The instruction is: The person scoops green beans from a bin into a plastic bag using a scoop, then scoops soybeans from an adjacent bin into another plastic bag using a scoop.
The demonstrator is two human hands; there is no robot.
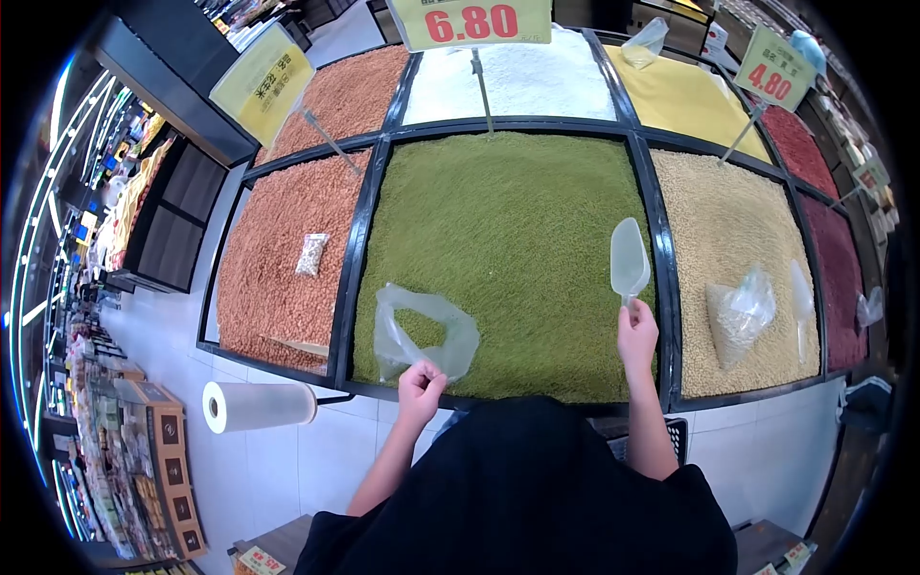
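Note:
Pinched at its edge by my left hand (420, 388), a clear plastic bag (458, 340) hangs with its mouth spread over the front left of the green beans (498, 230). Some green shows through the bag's opening. My right hand (637, 331) is closed around the handle of a translucent scoop (629, 257). The scoop points away from me above the right side of the green bean bin, and its bowl looks bare. Whether it touches the beans I cannot tell.
Black dividers (661, 240) frame the bins. Left lie reddish peanuts (278, 259) with a small packet (311, 254); right, pale beans (728, 211) with a filled bag (738, 316) and another scoop (801, 307). A bag roll (259, 406) juts out front left. Price signs (470, 21) stand on stems.

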